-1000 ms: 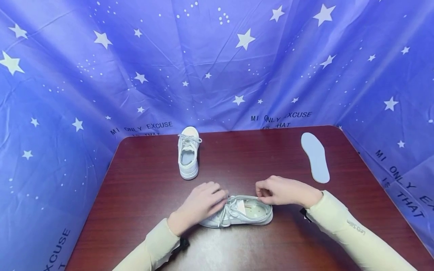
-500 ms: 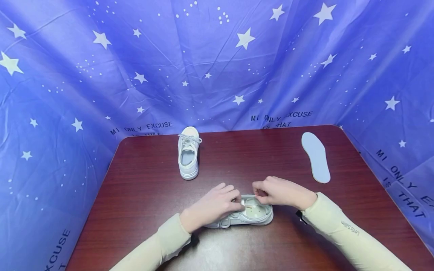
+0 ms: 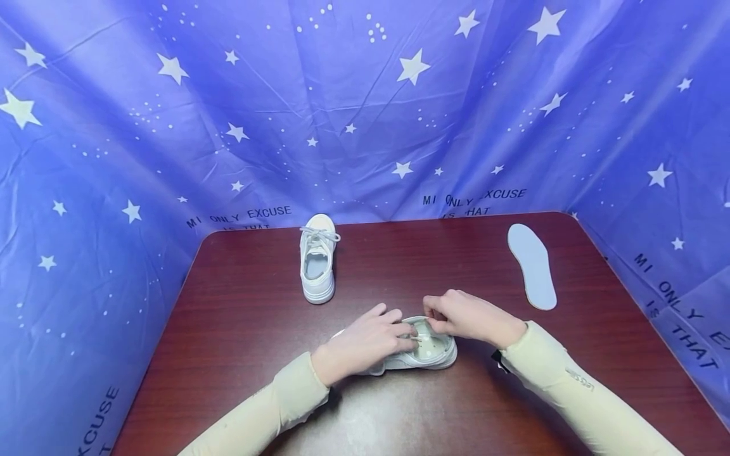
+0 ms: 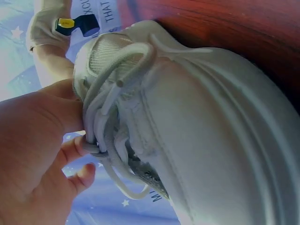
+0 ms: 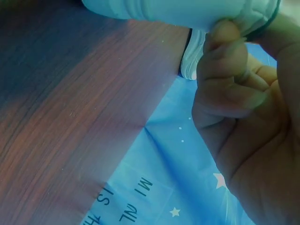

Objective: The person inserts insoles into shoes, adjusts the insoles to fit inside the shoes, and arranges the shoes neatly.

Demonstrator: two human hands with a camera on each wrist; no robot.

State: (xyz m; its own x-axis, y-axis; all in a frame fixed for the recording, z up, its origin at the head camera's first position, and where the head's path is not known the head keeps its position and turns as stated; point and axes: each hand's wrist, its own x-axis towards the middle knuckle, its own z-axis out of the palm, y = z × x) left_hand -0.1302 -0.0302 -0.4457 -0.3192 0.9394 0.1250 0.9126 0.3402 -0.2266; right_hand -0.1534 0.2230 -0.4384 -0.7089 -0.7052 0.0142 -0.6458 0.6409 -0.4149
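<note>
A white lace-up sneaker point(image 3: 419, 361) lies near the middle of the table with its toe to the left and its opening to the right. My left hand point(image 3: 367, 342) lies over its laces, with fingers at the tongue point(image 4: 110, 54); the left wrist view shows them by the tongue and laces point(image 4: 101, 122), their tips partly hidden. My right hand point(image 3: 470, 320) pinches the far rim of the sneaker's opening, thumb and finger on the collar in the right wrist view. The sneaker's pale inner sole shows through the opening. Its toe is mostly hidden under my left hand.
A second white sneaker point(image 3: 317, 259) stands at the back left of the dark red table point(image 3: 239, 354), toe away. A pale insole point(image 3: 532, 266) lies flat at the back right. Blue star-printed cloth point(image 3: 353, 76) hangs around the table's back and sides.
My left hand has moved right, from the toe and laces to the tongue by the opening. My right hand has shifted slightly left, and the sneaker's heel end has moved a little away.
</note>
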